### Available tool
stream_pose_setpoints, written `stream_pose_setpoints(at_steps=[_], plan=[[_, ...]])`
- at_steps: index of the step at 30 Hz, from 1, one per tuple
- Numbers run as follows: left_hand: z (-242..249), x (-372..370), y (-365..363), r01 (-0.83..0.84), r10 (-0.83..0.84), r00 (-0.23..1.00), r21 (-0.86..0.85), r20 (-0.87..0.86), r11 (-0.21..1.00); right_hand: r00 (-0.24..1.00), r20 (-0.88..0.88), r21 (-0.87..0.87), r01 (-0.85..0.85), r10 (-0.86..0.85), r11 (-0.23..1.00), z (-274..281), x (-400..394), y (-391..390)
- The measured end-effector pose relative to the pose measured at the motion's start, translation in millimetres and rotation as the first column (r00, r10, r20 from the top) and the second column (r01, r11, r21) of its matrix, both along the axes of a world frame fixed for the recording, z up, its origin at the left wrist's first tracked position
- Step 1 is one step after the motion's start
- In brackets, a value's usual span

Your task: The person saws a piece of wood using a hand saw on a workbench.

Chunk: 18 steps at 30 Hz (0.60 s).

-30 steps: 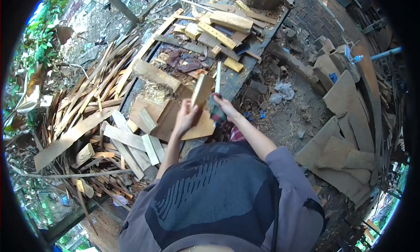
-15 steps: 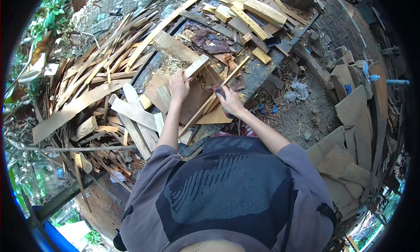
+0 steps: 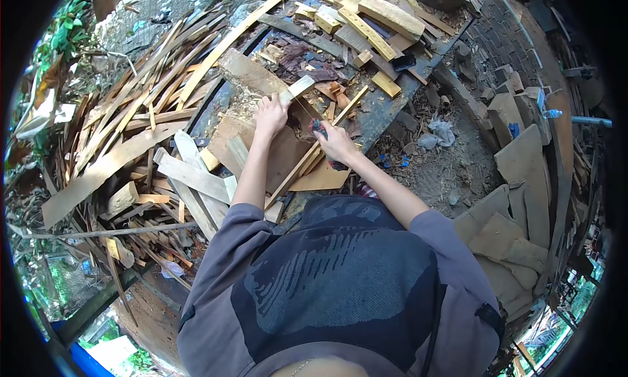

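My left hand (image 3: 270,117) is closed on a short pale wood block (image 3: 297,89), pressing it against a flat brown board (image 3: 252,72). My right hand (image 3: 338,146) is wrapped round the red and dark handle (image 3: 318,129) of a tool. A thin blade (image 3: 302,108) runs from this handle up to the block's right side; its full shape is too small to tell. Just beyond the right hand, a narrow wood strip (image 3: 350,107) slants over the work surface. Wood shavings (image 3: 243,95) lie beside the left hand.
Long thin slats (image 3: 131,108) are heaped at the left. Thick yellow wood pieces (image 3: 369,33) lie on the dark table (image 3: 386,115) at the back. Flat board scraps (image 3: 507,239) lean at the right, and a crumpled plastic bag (image 3: 440,133) rests on the ground.
The whole view has shifted slightly. The block's free end sits closer to my left fingers in view, and my right hand with the tool has moved a little up and left.
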<state>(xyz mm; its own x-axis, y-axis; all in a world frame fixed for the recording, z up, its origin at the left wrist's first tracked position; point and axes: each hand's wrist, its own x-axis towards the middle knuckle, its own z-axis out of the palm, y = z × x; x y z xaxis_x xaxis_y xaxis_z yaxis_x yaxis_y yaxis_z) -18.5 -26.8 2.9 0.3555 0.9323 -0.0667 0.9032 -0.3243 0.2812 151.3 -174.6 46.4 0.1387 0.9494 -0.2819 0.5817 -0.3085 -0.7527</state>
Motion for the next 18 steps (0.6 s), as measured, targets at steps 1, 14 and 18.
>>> stream_pose_setpoints(at_steps=[1,14,18], plan=[[2,2,-1,0.001,-0.001,1.0,-0.003,-0.01,1.0,1.0,-0.004,0.0,0.007,-0.007,1.0,-1,0,-1],[0,9,-2,-0.06,0.054,0.994,-0.06,-0.094,0.996,0.978,-0.207,-0.032,-0.023,0.016,0.999,17,48,-15],[21,42,-11,-0.163,0.172,0.979,0.087,-0.112,0.983,0.971,-0.238,0.013,-0.026,0.028,1.0,24,112,-20]])
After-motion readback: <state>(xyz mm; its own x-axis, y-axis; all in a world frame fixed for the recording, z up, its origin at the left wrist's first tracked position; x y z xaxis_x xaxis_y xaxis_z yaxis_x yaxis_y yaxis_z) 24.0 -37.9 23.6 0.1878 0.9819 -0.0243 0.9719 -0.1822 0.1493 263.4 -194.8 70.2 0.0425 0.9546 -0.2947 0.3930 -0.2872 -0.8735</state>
